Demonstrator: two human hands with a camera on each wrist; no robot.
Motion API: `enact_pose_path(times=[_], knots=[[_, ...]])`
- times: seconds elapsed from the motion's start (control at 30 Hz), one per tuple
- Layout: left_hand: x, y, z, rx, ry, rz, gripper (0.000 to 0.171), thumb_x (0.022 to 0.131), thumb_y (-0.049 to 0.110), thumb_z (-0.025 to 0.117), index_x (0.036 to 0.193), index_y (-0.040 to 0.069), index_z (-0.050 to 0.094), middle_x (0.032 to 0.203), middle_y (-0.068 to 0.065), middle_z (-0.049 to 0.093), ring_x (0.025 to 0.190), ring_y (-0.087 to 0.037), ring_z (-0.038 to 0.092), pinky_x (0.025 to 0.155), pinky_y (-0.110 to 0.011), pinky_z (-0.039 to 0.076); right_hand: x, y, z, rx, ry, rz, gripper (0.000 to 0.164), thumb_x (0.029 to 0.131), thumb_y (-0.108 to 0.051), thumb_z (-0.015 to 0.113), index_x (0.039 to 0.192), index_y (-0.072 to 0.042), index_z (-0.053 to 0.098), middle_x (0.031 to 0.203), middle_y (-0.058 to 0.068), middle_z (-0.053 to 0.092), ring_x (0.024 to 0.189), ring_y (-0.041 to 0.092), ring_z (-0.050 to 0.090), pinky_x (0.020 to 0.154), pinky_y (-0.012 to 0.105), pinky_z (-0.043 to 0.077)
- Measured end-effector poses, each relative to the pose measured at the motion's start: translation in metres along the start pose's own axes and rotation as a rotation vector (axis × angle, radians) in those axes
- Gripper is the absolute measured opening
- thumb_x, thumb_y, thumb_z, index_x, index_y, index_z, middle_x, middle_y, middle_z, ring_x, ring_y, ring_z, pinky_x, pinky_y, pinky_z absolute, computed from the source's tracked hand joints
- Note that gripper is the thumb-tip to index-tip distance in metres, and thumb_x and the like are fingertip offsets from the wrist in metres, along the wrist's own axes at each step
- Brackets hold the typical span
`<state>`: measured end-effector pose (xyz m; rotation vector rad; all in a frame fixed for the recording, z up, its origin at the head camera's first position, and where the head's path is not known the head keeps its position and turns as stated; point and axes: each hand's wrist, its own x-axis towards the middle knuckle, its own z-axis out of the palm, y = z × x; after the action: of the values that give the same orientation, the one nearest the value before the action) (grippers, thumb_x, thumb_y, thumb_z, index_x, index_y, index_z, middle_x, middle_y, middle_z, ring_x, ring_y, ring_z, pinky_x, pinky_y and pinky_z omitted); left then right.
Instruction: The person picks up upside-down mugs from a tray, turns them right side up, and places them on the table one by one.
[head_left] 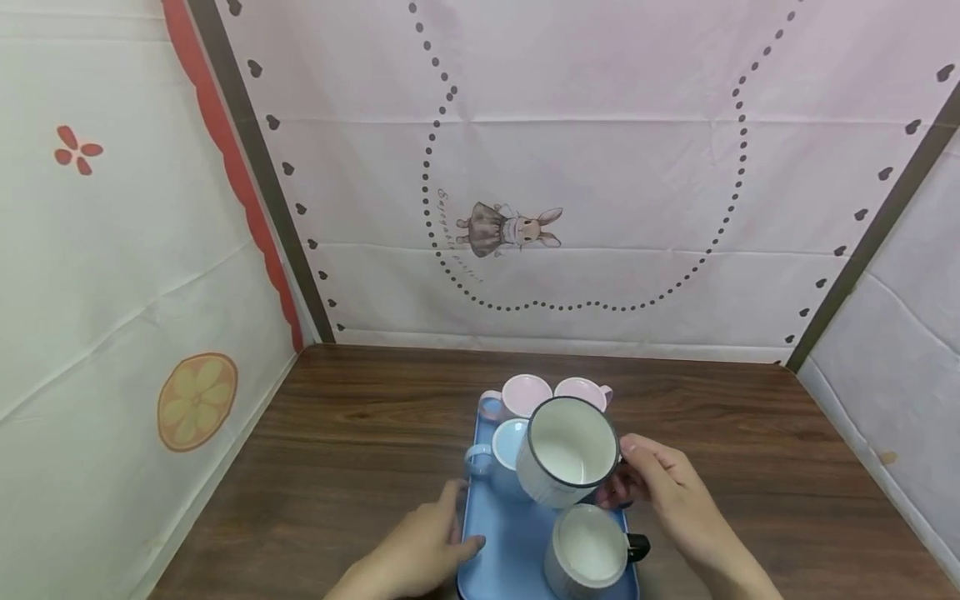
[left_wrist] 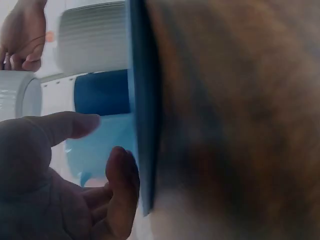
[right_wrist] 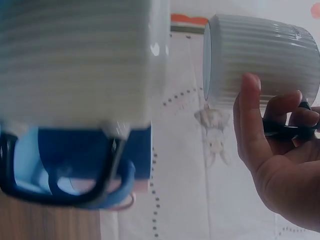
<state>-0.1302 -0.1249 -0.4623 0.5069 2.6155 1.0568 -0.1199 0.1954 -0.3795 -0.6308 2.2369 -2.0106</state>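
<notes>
My right hand point(head_left: 663, 479) grips a white ribbed mug point(head_left: 558, 492) by its black handle point(right_wrist: 285, 130), raised over the blue tray point(head_left: 498, 533). The mug's dark-rimmed mouth faces the head camera. A second white mug point(head_left: 570, 575) with a black handle stands on the tray's near right part. My left hand point(head_left: 420, 542) is at the tray's left edge, thumb over the rim, fingers loosely bent and apart beside the light blue mug point(left_wrist: 100, 145). A dark blue mug point(left_wrist: 102, 92) shows in the left wrist view; from the head it is mostly hidden behind the raised mug.
Two pink mugs, one on the left point(head_left: 527, 396) and one on the right point(head_left: 583, 390), stand at the tray's far end. Under the tray lies a brown wooden tabletop point(head_left: 360, 433). Cloth-covered walls, including the back wall point(head_left: 600, 183), enclose the table.
</notes>
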Motion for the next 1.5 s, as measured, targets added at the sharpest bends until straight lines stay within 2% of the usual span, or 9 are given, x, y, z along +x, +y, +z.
enact_pose_path(times=[0.1, 0.17, 0.3, 0.4, 0.53, 0.63, 1.0, 1.3, 1.5], knots=[[0.003, -0.007, 0.008, 0.037, -0.046, -0.037, 0.086, 0.094, 0.033, 0.071, 0.157, -0.006, 0.027, 0.099, -0.017, 0.075, 0.082, -0.024, 0.073, 0.068, -0.043, 0.059, 0.0, -0.001, -0.01, -0.002, 0.061, 0.004, 0.049, 0.115, -0.023, 0.029, 0.089, 0.01, 0.054, 0.078, 0.003, 0.062, 0.079, 0.018, 0.072, 0.075, 0.038, 0.063], [0.004, -0.009, 0.011, 0.036, -0.068, -0.042, 0.085, 0.095, 0.026, 0.067, 0.159, -0.007, 0.023, 0.097, -0.018, 0.075, 0.081, -0.024, 0.073, 0.068, -0.044, 0.059, 0.0, -0.001, -0.017, -0.002, 0.111, 0.008, 0.048, 0.115, -0.023, 0.03, 0.092, 0.011, 0.055, 0.077, 0.002, 0.062, 0.08, 0.018, 0.073, 0.075, 0.037, 0.063], [0.004, -0.013, 0.011, 0.003, -0.101, -0.024, 0.084, 0.093, 0.012, 0.061, 0.161, -0.007, 0.016, 0.079, -0.006, 0.068, 0.067, -0.011, 0.061, 0.062, -0.033, 0.051, -0.001, 0.0, -0.033, 0.007, 0.211, 0.036, 0.046, 0.115, -0.026, 0.033, 0.098, 0.009, 0.058, 0.077, 0.002, 0.062, 0.082, 0.019, 0.076, 0.076, 0.037, 0.064], [0.004, -0.015, 0.01, -0.035, -0.106, -0.01, 0.084, 0.093, 0.01, 0.06, 0.161, -0.008, 0.015, 0.072, -0.001, 0.064, 0.062, -0.009, 0.057, 0.059, -0.03, 0.049, -0.003, 0.002, -0.045, 0.016, 0.277, 0.062, 0.044, 0.114, -0.03, 0.036, 0.101, 0.004, 0.061, 0.079, 0.001, 0.062, 0.083, 0.019, 0.075, 0.077, 0.035, 0.064], [0.007, -0.019, 0.009, -0.113, -0.111, -0.022, 0.086, 0.09, 0.01, 0.06, 0.161, -0.008, 0.016, 0.062, 0.003, 0.058, 0.048, -0.011, 0.053, 0.044, -0.028, 0.042, -0.004, 0.007, -0.063, 0.05, 0.337, 0.061, 0.04, 0.114, -0.031, 0.038, 0.102, -0.002, 0.064, 0.08, 0.0, 0.062, 0.083, 0.017, 0.075, 0.077, 0.033, 0.063], [0.009, -0.022, 0.009, -0.137, -0.115, -0.029, 0.086, 0.088, 0.01, 0.061, 0.161, -0.008, 0.017, 0.06, 0.004, 0.058, 0.045, -0.012, 0.054, 0.043, -0.027, 0.041, -0.005, 0.011, -0.079, 0.082, 0.372, 0.069, 0.039, 0.113, -0.031, 0.04, 0.101, -0.004, 0.064, 0.079, 0.0, 0.061, 0.083, 0.017, 0.075, 0.077, 0.033, 0.063], [0.019, -0.025, 0.006, -0.197, -0.156, -0.035, 0.093, 0.084, 0.008, 0.066, 0.16, -0.01, 0.016, 0.061, 0.002, 0.061, 0.044, -0.013, 0.057, 0.041, -0.022, 0.037, 0.0, 0.026, -0.133, 0.125, 0.452, 0.145, 0.043, 0.112, -0.039, 0.041, 0.103, -0.002, 0.062, 0.081, 0.001, 0.063, 0.086, 0.014, 0.074, 0.079, 0.029, 0.063], [0.025, -0.035, 0.005, -0.382, -0.256, -0.075, 0.103, 0.085, 0.004, 0.066, 0.162, -0.007, -0.001, 0.061, -0.006, 0.066, 0.044, -0.013, 0.059, 0.039, -0.025, 0.045, 0.012, 0.048, -0.166, 0.232, 0.509, 0.313, 0.043, 0.112, -0.04, 0.04, 0.097, -0.009, 0.065, 0.082, -0.001, 0.068, 0.086, 0.011, 0.075, 0.08, 0.027, 0.063], [0.029, -0.044, 0.001, -0.524, -0.336, -0.102, 0.111, 0.086, 0.006, 0.069, 0.162, -0.003, -0.011, 0.065, -0.009, 0.069, 0.048, -0.014, 0.064, 0.041, -0.024, 0.05, 0.018, 0.066, -0.181, 0.312, 0.52, 0.349, 0.04, 0.112, -0.035, 0.037, 0.094, -0.007, 0.058, 0.084, 0.0, 0.069, 0.087, 0.011, 0.074, 0.08, 0.029, 0.063]])
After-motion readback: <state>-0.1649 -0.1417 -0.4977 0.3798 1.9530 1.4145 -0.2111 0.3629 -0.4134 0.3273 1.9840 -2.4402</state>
